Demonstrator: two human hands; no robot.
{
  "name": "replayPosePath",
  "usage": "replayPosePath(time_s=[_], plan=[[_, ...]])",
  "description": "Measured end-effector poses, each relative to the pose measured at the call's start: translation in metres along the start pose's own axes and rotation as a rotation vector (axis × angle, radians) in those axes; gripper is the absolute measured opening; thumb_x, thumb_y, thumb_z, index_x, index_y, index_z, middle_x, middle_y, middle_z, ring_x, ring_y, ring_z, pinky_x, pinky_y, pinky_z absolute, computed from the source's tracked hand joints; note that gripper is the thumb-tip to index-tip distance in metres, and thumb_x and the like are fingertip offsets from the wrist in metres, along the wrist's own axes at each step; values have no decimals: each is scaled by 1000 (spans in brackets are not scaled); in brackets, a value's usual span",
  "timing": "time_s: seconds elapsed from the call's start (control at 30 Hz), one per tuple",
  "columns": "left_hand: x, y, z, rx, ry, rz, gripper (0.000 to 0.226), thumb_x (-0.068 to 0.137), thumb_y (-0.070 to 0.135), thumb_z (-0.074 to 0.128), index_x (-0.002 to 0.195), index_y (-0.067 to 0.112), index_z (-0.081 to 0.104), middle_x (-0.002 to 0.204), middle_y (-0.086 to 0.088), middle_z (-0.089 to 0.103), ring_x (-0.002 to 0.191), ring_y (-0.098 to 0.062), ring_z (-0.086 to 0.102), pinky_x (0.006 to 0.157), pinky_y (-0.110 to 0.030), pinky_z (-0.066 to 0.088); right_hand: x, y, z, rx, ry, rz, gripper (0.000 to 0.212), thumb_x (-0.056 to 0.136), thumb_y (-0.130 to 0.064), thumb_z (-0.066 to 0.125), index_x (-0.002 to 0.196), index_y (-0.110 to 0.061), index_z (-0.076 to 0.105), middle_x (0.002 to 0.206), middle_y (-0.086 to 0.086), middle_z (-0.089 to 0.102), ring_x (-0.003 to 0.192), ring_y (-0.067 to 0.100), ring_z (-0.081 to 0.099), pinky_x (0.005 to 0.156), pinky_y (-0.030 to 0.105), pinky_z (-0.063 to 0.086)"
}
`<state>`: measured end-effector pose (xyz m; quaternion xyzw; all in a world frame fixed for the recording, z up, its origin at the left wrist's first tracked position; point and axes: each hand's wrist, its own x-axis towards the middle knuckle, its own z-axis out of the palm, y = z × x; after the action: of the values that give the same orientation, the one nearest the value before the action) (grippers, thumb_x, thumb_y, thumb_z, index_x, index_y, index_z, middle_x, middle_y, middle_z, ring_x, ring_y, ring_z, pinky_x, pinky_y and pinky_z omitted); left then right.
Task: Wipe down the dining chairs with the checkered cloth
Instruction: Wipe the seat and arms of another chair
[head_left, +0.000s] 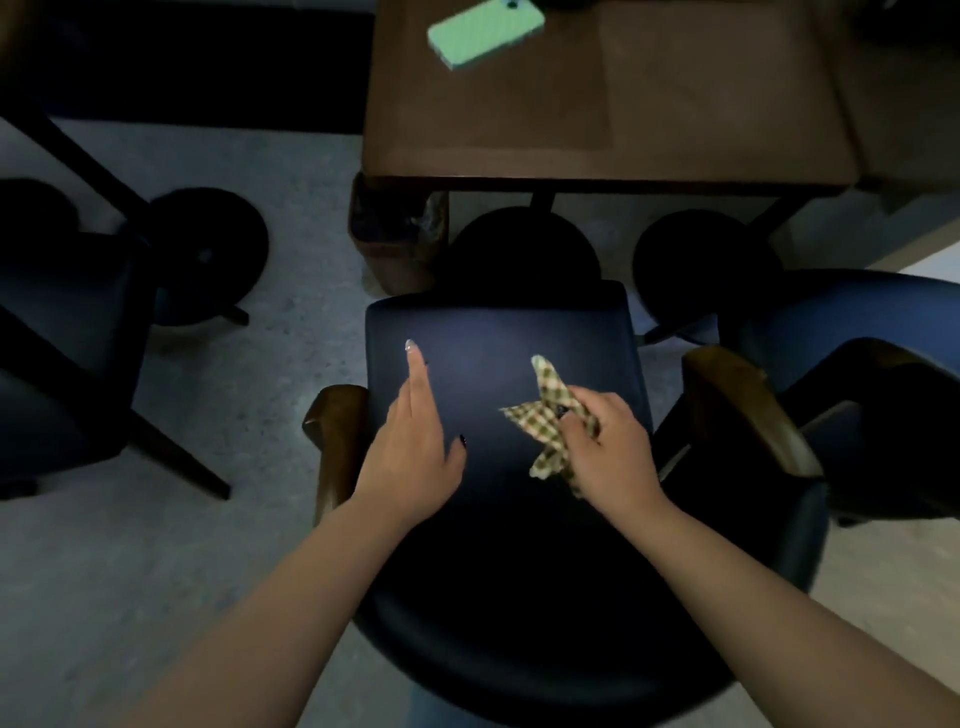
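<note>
A dark blue padded dining chair (498, 343) with wooden armrests stands directly below me, its seat facing up. My right hand (613, 452) is closed around a crumpled green-and-cream checkered cloth (545, 415), held just over the right half of the seat. My left hand (415, 436) hovers flat over the left half of the seat, fingers stretched forward and holding nothing. The chair's curved backrest (519, 649) lies in deep shadow nearest me.
A brown table (597, 114) stands just beyond the chair with a green phone (485, 31) on it. Black round table bases (524, 244) sit underneath, beside a small bin (395, 234). A second blue chair (857, 395) is at right, another (62, 338) at left.
</note>
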<state>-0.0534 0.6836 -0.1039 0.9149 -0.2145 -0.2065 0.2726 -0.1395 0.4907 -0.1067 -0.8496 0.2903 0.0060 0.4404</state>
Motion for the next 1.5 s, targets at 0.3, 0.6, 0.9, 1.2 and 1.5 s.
replayPosePath(time_s=[0.3, 0.6, 0.9, 1.2, 1.5], plan=[[-106, -15, 11, 115, 318, -243, 96, 85, 23, 67, 156, 7, 4, 162, -16, 6, 150, -35, -2, 120, -51, 4, -128, -19, 29, -88, -26, -151, 34, 95, -18, 50, 127, -21, 59, 113, -4, 52, 95, 18, 58, 85, 33, 48], [-114, -10, 25, -1090, 494, -816, 54, 75, 8, 76, 122, 20, 54, 105, -5, 65, 96, -28, 64, 88, -48, 56, -171, -22, 54, -486, 80, -248, 36, 91, -24, 50, 127, -21, 59, 114, 0, 58, 99, 22, 56, 68, 35, 49], [-108, -19, 25, -1242, 451, -773, 74, 77, 0, 68, 143, 22, 42, 117, -8, 62, 98, -27, 62, 93, -48, 54, -173, -23, 63, -485, 327, -279, 29, 83, -18, 58, 109, -13, 70, 95, 3, 64, 76, 24, 63, 54, 25, 41], [-78, -30, 14, -1211, 394, -741, 70, 77, -2, 67, 139, 22, 46, 113, -7, 64, 92, -24, 63, 90, -48, 56, -153, -35, 73, -462, 425, -195, 30, 83, -16, 59, 110, -11, 70, 92, 4, 64, 70, 25, 62, 55, 22, 35], [-40, -42, -4, -1188, 365, -739, 57, 77, -4, 64, 129, 19, 53, 98, -7, 62, 80, -22, 60, 58, -27, 47, -127, -54, 84, -450, 416, -217, 34, 85, -19, 52, 113, -10, 69, 95, 3, 65, 74, 22, 64, 54, 24, 44]])
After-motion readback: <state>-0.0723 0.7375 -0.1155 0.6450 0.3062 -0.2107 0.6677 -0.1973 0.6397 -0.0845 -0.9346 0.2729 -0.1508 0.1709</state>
